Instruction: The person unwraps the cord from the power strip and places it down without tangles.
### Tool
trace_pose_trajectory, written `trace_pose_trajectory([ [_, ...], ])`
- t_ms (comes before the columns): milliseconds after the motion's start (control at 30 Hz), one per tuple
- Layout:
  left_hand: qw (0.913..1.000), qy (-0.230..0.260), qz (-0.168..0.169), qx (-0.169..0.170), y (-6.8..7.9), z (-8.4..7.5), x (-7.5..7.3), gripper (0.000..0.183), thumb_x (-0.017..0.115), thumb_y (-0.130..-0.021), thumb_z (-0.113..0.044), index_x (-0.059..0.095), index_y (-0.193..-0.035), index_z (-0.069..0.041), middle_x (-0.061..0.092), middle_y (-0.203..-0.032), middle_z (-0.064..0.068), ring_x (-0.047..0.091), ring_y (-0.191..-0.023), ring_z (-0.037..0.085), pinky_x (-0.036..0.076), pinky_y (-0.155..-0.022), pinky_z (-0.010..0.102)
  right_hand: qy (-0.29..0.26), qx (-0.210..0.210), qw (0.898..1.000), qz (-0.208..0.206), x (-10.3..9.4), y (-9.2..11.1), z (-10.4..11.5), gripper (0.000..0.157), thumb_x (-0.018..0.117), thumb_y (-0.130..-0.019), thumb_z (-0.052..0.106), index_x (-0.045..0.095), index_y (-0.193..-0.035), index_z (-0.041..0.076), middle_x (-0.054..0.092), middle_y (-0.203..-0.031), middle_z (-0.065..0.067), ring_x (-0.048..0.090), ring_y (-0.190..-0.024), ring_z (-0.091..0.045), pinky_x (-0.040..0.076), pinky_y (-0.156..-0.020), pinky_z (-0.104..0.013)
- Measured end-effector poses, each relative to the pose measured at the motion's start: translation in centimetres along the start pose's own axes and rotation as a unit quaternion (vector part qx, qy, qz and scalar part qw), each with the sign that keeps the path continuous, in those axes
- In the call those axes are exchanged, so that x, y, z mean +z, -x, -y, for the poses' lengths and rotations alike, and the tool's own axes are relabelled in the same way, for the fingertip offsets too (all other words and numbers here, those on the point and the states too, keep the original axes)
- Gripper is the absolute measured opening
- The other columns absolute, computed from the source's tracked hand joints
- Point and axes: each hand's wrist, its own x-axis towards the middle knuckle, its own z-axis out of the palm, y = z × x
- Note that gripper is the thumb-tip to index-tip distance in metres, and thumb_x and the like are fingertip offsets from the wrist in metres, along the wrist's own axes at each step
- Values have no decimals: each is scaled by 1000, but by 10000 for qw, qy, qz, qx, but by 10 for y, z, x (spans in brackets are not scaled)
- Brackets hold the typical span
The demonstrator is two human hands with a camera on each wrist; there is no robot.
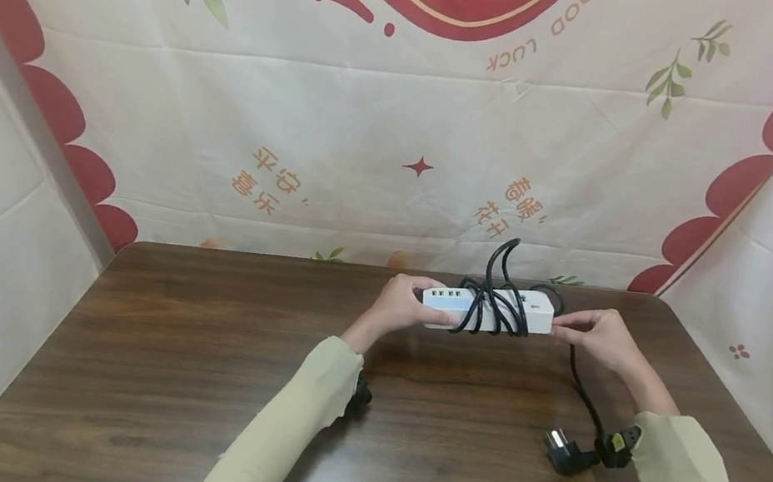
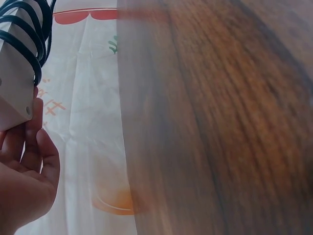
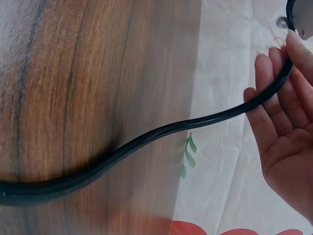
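A white power strip (image 1: 539, 314) is held up above the far part of the table, with its black cord (image 1: 585, 396) wound several times round its middle and a loop standing up. My left hand (image 1: 398, 302) grips the strip's left end, thumb on the near face; the left wrist view shows fingers under that end of the strip (image 2: 17, 98). Beside the right end, my right hand (image 1: 605, 336) pinches the cord. In the right wrist view the cord (image 3: 166, 129) runs across the fingers, under the thumb. Its black plug (image 1: 568, 455) hangs by the right sleeve.
A brown wood-grain table (image 1: 197, 380) spreads beneath both hands. White printed cloth (image 1: 374, 129) stands behind it, with further cloth walls at left and right. A dark wrist device (image 1: 359, 397) shows under the left sleeve, and another (image 1: 619, 448) by the right cuff.
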Motion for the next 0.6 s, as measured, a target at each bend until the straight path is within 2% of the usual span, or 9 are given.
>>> trace_pose_trajectory([
  [233,10000,2,37,14,0,0,-1,44,84,-62,-27,69,-100,-12,66,-85,-2,57,-75,13,44,-64,25,-160,63,9997,-193,-2,-2,1,35,69,-81,27,69,-95,-5,69,-85,-13,54,-82,-8,41,-71,-30],
  [333,10000,23,77,-21,0,0,-1,44,84,-62,-28,68,-100,-12,66,-86,-2,57,-75,12,44,-65,25,-132,81,9995,-257,-2,-3,1,35,70,-80,27,68,-94,-5,69,-84,-11,54,-79,-5,41,-70,-29],
  [600,9998,-59,179,-4,1,1,-1,44,84,-63,-26,68,-101,-12,65,-85,-1,56,-74,11,44,-64,24,-96,-5,9981,-611,-5,-7,4,32,69,-81,19,67,-96,-8,68,-90,-18,51,-75,3,42,-65,-23],
])
